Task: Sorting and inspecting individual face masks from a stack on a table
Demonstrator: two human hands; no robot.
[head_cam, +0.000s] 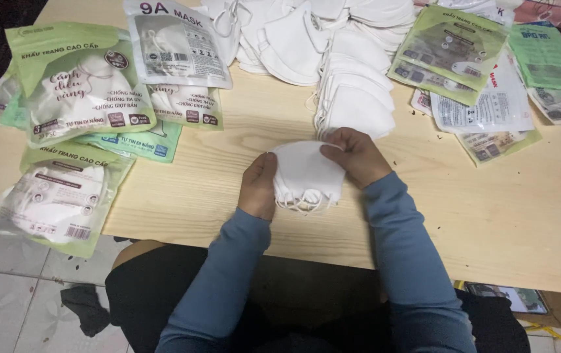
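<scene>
A small stack of white folded face masks (304,176) rests on the light wooden table (490,216) near its front edge. My left hand (259,186) grips the stack's left side and my right hand (356,157) grips its right side from above. Thin ear loops hang from the stack's lower edge. Both my arms wear blue-grey sleeves.
A heap of loose white masks (333,46) lies at the back centre. Filled green-and-clear mask pouches (81,91) cover the left side, one pouch (58,202) overhanging the edge. Flat empty pouches (476,72) lie at the right. Tiled floor shows lower left.
</scene>
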